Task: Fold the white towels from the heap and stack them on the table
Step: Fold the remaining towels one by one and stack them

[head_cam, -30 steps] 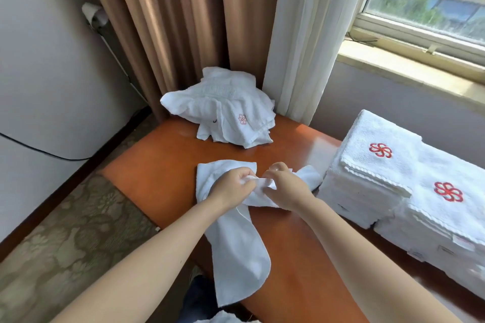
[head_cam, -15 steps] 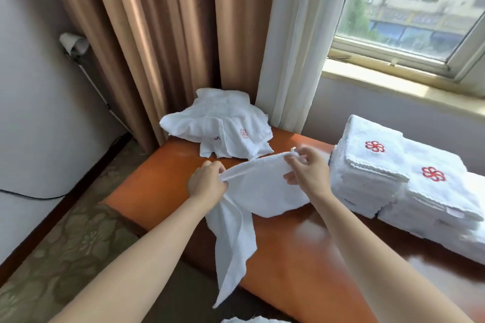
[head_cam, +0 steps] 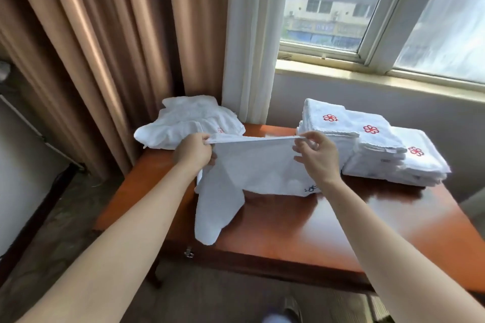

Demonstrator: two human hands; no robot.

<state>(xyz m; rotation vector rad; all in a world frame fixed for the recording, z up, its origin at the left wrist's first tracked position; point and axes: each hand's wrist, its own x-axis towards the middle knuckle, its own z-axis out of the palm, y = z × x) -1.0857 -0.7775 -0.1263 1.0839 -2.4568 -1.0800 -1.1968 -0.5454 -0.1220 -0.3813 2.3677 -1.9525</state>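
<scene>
While the left hand (head_cam: 194, 153) grips one top corner and the right hand (head_cam: 319, 156) pinches the other, the white towel (head_cam: 262, 173) hangs over the table (head_cam: 328, 223), with its taut top edge running left to right. The heap (head_cam: 183, 123) occupies the table's far left corner and the folded stacks (head_cam: 380, 149) its far right. Curtains (head_cam: 105, 47) and a window (head_cam: 341, 8) stand behind the table.

Red pinwheel emblems (head_cam: 370, 129) on folded towels (head_cam: 388, 162); blue stitching (head_cam: 311, 188) on held towel (head_cam: 257, 165) illegible.

brown curtains (head_cam: 105, 47), sheer curtain (head_cam: 249, 34), window (head_cam: 341, 2), carpet (head_cam: 65, 217)
</scene>
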